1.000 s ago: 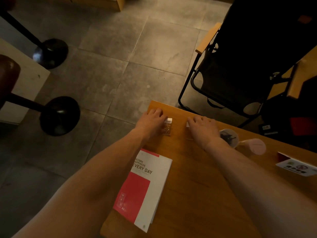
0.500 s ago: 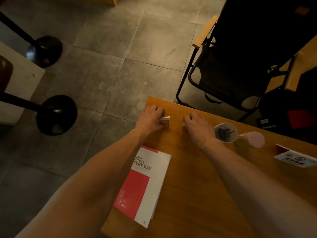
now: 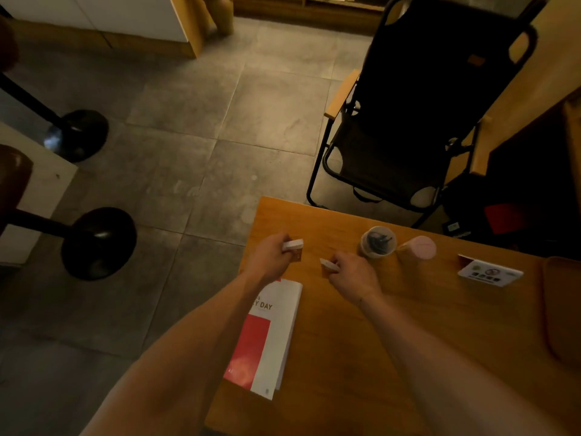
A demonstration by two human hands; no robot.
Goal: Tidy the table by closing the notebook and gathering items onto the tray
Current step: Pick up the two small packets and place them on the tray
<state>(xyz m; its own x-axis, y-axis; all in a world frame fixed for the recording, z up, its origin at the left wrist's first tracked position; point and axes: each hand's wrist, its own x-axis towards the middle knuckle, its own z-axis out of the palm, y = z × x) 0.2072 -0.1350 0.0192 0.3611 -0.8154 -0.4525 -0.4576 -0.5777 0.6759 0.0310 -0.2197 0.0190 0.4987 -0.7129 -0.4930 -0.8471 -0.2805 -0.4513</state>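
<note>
a wooden tabletop (image 3: 361, 341) fills the lower right of the frame above grey floor tiles (image 3: 195, 152). the closed notebook (image 3: 267, 338) (red and white) lies at its left edge. left hand (image 3: 270, 256) fingers clamp a small white packet (image 3: 293, 244); right hand (image 3: 353, 273) fingers pinch another packet (image 3: 328, 265). a tray (image 3: 562, 309) sits at the right edge, a black chair (image 3: 408, 121) upper right.

The worktop (image 3: 361, 341) is warm brown wood with a smooth, faintly sheened finish. The notebook (image 3: 270, 341) has a matt paper cover, red and white. The cup (image 3: 377, 245) looks like clear glossy plastic. The chair (image 3: 408, 121) pairs dull black cloth with wooden armrests. The floor (image 3: 204, 152) is matt grey tile.
</note>
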